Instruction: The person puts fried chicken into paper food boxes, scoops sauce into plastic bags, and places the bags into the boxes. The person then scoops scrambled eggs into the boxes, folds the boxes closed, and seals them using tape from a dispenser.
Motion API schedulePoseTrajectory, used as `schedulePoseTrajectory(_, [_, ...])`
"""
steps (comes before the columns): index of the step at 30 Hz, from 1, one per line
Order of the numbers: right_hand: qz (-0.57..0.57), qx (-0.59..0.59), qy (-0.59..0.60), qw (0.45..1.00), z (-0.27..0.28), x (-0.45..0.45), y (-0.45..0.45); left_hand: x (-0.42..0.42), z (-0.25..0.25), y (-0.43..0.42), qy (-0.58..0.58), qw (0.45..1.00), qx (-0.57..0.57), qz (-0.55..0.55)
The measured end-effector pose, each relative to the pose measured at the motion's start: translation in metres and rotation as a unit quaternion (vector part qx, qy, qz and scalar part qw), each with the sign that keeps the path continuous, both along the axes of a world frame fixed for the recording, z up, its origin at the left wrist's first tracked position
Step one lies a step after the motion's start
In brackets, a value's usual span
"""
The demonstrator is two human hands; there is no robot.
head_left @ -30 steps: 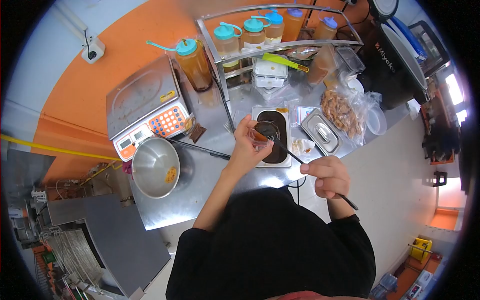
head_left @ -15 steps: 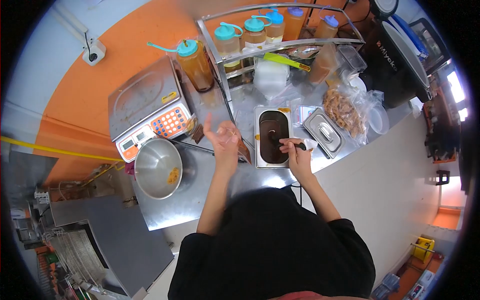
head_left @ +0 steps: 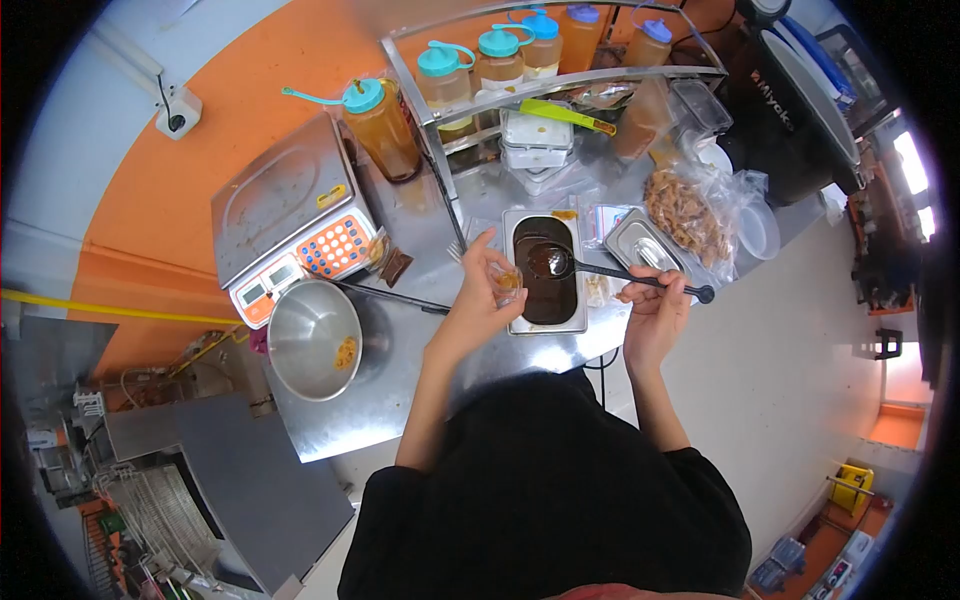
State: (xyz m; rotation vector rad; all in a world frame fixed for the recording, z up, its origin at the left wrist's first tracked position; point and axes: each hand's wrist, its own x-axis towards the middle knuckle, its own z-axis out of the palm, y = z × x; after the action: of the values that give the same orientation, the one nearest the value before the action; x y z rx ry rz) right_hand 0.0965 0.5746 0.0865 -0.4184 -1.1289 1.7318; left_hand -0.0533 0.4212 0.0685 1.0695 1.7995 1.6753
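My right hand [head_left: 657,312] grips the handle of a black ladle [head_left: 630,274]. The ladle's bowl, with dark liquid in it, is over the dark brown sauce [head_left: 548,300] in a rectangular steel container [head_left: 514,327]. At the container's left edge, my left hand [head_left: 482,300] is closed on a small clear plastic bag [head_left: 508,281] with something orange-brown showing in or through it. A filled packet of brown sauce [head_left: 396,266] lies on the counter to the left.
A steel bowl [head_left: 300,345] with orange bits stands left, below a digital scale [head_left: 290,200]. Capped squeeze bottles [head_left: 443,85] line a metal rack behind. Right of the sauce are a steel lid [head_left: 640,245], a bag of brown fried pieces [head_left: 688,212] and a black Miyako pot [head_left: 775,130].
My right hand has moved right, and the ladle's bowl has risen into view with its handle stretched out. My left hand has moved right, to the container's edge.
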Motion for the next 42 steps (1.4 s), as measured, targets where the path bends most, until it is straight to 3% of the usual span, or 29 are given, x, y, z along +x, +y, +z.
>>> schedulePoseTrajectory(4, [0.065,0.157,0.009,0.985,0.021,-0.004,-0.015,0.002,-0.002,0.006,0.005,0.999,0.035,-0.024])
schedulePoseTrajectory(8, [0.133,0.374,0.021,0.918,0.03,-0.005,-0.017,0.001,0.002,0.009,0.009,0.998,0.06,-0.035])
schedulePoseTrajectory(11, [0.117,0.386,0.036,0.914,0.038,-0.005,-0.025,0.002,0.013,0.006,0.002,1.0,0.016,-0.022])
schedulePoseTrajectory(14, [0.054,0.255,0.046,0.964,0.041,-0.006,-0.028,0.002,0.012,0.008,-0.05,0.997,0.054,-0.003])
schedulePoseTrajectory(19, [-0.05,0.031,0.048,0.997,0.026,-0.009,-0.012,0.0,-0.004,0.01,0.023,0.993,0.11,0.031])
schedulePoseTrajectory(20, [-0.041,0.048,0.035,0.997,0.015,-0.008,-0.007,0.0,-0.005,0.012,0.032,0.991,0.128,0.034])
schedulePoseTrajectory(24, [0.087,0.126,-0.221,0.963,-0.008,-0.012,-0.001,0.004,-0.001,0.015,0.079,0.981,0.173,0.031])
schedulePoseTrajectory(28, [-0.041,0.413,-0.3,0.859,0.014,-0.026,-0.031,0.011,-0.004,0.02,-0.028,0.971,0.237,0.022])
schedulePoseTrajectory(29, [-0.029,0.478,-0.311,0.821,0.025,-0.028,-0.03,0.013,-0.003,0.021,-0.054,0.969,0.241,0.024])
schedulePoseTrajectory(31, [0.009,0.517,-0.3,0.802,0.024,-0.032,-0.023,0.018,0.005,0.024,-0.105,0.962,0.249,0.03])
schedulePoseTrajectory(33, [0.064,0.469,-0.257,0.843,0.012,-0.037,-0.011,0.019,0.017,0.022,-0.11,0.971,0.21,0.014])
schedulePoseTrajectory(34, [0.082,0.394,-0.256,0.879,0.013,-0.039,-0.011,0.015,0.015,0.022,-0.058,0.982,0.18,0.03])
schedulePoseTrajectory(37, [0.086,0.399,-0.23,0.884,0.03,-0.045,-0.001,-0.018,-0.001,0.005,0.144,0.98,-0.001,0.137])
schedulePoseTrajectory(38, [0.097,0.384,-0.219,0.891,0.036,-0.045,0.004,-0.036,-0.006,-0.01,0.236,0.941,-0.118,0.21])
schedulePoseTrajectory(40, [0.096,0.351,-0.209,0.908,0.049,-0.043,0.014,-0.068,-0.024,-0.032,0.277,0.825,-0.323,0.373])
schedulePoseTrajectory(42, [0.107,0.302,-0.199,0.926,0.053,-0.04,0.026,-0.088,-0.042,-0.051,0.341,0.714,-0.413,0.451])
